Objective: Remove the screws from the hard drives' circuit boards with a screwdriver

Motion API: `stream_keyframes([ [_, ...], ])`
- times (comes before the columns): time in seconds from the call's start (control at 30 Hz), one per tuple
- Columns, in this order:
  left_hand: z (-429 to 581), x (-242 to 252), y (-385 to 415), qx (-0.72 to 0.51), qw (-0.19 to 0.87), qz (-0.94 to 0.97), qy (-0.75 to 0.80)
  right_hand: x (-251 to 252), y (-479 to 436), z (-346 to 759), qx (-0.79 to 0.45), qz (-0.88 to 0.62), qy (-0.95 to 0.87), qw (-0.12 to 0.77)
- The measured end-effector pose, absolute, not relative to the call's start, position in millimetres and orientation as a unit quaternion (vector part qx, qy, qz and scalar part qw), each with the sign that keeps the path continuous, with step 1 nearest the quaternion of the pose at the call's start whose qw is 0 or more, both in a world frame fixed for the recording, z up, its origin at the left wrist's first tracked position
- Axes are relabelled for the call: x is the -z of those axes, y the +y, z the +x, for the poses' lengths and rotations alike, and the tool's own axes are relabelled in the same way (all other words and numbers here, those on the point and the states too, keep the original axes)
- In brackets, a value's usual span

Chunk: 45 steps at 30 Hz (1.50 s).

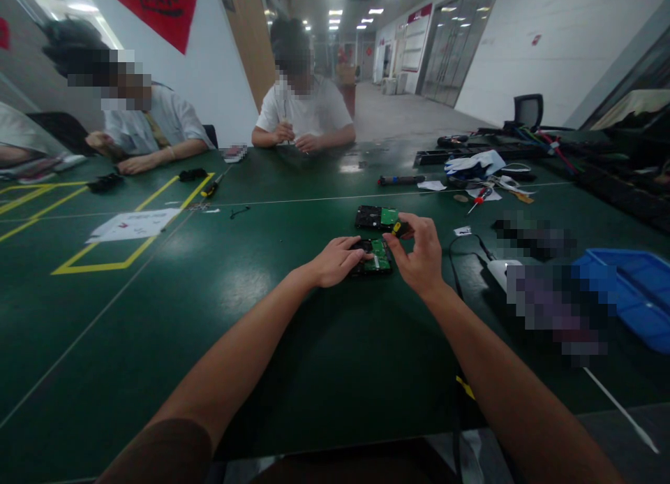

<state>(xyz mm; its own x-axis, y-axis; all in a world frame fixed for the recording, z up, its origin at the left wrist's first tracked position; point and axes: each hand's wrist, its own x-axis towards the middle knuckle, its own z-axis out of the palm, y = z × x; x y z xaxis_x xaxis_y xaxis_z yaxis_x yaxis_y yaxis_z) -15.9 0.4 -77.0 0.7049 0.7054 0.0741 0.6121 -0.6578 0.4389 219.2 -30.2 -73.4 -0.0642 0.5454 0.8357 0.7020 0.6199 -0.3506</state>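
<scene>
A hard drive (377,255) with a green circuit board lies on the table in front of me. My left hand (338,262) holds it at its left side, fingers along the far edge and one finger reaching over the board. Above the drive's right part, my right hand (419,252) is closed on a screwdriver (398,228) with a black and yellow handle; its tip is too small to make out. Just beyond lies a second hard drive (375,217), its green board facing up, touched by neither hand.
The green table (293,358) carries a dark cylindrical tool (400,181), a red-handled screwdriver (479,201), white gloves (475,164) and a blue tray (628,295) on the right. A black cable (456,260) runs beside my right arm. Two people (306,114) (157,121) sit opposite.
</scene>
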Motion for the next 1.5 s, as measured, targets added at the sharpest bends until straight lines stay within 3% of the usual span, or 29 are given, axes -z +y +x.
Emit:
stream_keyframes([
  [0.37,-17,85,5,-0.128,0.128,0.93,0.32,80,-26,220,0.02,-0.433,-0.737,0.518],
  [1.5,-20,93,9,-0.128,0.125,0.929,0.323,78,-27,221,0.066,-0.444,-0.728,0.518],
])
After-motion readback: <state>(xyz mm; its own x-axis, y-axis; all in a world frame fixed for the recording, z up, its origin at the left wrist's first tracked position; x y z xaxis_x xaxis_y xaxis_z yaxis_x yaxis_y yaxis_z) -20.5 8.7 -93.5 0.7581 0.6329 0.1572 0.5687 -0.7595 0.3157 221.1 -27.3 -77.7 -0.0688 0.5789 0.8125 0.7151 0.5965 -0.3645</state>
